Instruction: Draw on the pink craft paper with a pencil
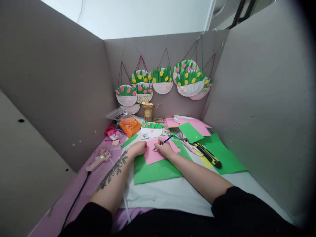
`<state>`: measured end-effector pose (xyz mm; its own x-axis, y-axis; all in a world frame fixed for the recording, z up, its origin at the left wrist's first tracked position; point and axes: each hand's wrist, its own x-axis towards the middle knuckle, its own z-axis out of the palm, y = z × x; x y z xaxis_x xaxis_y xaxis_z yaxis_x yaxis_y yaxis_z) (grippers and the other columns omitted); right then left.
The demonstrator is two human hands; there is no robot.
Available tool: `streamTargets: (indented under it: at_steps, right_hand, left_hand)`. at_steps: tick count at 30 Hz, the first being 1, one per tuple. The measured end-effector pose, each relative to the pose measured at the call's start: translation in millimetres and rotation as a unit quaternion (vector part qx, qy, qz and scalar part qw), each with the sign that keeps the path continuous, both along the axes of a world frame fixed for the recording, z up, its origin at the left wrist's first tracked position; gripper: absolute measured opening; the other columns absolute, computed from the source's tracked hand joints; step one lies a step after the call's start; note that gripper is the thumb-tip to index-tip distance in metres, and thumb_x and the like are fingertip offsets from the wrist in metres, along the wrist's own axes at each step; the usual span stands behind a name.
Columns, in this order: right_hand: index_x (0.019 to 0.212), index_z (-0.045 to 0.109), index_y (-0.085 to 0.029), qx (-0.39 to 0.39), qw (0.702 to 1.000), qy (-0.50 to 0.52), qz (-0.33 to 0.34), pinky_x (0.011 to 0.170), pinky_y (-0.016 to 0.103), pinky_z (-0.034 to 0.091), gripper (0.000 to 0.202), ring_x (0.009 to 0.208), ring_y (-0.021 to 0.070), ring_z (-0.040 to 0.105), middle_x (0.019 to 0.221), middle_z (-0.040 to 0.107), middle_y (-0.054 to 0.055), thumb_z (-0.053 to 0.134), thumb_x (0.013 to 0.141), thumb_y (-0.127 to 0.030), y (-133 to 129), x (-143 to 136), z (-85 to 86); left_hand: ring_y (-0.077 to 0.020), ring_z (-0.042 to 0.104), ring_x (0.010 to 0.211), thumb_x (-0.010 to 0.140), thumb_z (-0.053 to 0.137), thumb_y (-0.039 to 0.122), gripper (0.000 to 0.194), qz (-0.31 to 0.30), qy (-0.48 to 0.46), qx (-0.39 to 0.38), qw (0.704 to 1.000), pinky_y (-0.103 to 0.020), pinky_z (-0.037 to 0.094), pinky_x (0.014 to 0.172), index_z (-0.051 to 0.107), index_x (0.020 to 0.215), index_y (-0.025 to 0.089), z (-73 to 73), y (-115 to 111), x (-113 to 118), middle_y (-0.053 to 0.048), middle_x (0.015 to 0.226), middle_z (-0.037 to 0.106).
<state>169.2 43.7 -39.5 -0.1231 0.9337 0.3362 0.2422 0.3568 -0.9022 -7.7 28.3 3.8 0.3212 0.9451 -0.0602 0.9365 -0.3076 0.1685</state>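
A dark blue pencil (167,139) is held slantwise in my right hand (163,146), its point down on a sheet of pink paper (154,158). At that sheet's left edge rests my left hand (139,148), its fingers curled closed; what they hold, if anything, is hidden. Beneath the pink paper lies a larger green sheet (153,172). Just behind the hands sits a cut white paper plate (150,132) with green paper grass and pink flower shapes. A small white tile with a blue mark (144,135) lies by its lower left.
Right of my hands lie scissors (197,151), a black-and-yellow utility knife (208,156) and green paper (225,158). At left are a pink glue gun (100,160) with its cord and an orange packet (130,126). Decorated plates (163,87) hang on the grey back panel (158,46).
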Motion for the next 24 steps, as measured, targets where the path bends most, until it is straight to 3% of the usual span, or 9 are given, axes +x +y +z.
streamTargets:
  at_steps: [24]
  right_hand:
    - [0.053,0.034,-0.021,-0.045,0.999,0.014,0.006,0.044,0.021,0.033,0.015,0.050,0.0100,0.036,0.049,0.034,-0.006,0.050,0.056,-0.020,0.5,0.4,-0.2]
  left_hand:
    - [-0.0173,0.061,0.080,0.077,0.047,0.024,0.021,-0.008,0.002,0.007,1.000,-0.024,0.043,0.068,0.063,0.089,0.018,-5.2,3.4,-2.6,-0.007,0.091,0.068]
